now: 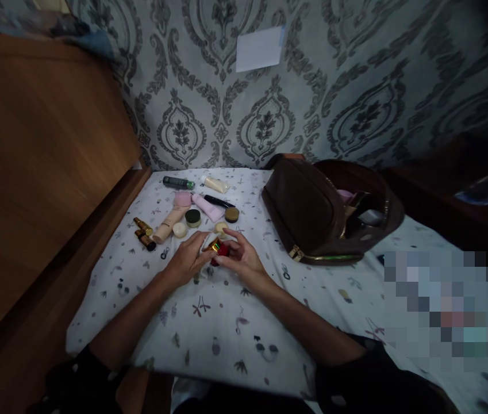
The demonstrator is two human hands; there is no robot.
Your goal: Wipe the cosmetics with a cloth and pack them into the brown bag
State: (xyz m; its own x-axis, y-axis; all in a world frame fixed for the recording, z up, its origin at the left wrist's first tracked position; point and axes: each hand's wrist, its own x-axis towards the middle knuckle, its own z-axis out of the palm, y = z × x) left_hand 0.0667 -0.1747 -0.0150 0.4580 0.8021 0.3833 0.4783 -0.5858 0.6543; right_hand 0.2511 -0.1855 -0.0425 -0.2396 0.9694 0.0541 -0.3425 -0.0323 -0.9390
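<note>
Both my hands meet over the patterned white sheet (209, 339), around a small red container with a shiny gold band (218, 250). My left hand (187, 259) has its fingers wrapped on the left side of it, with something whitish beside the gold part. On the right side, the thumb and fingers of my right hand (246, 261) press against the red part, and its index finger is raised. Just behind the hands lie a cream-coloured round item (221, 229), a small cream jar (179, 230) and a dark-lidded jar (192, 218).
Farther back are a pink tube (207, 207), a beige tube (170, 224), a black tube (219, 201) and a green bottle (178, 183). Two gold-and-black items (144, 238) lie at left, near a wooden panel (49, 149). An open brown bag (308, 201) stands at right.
</note>
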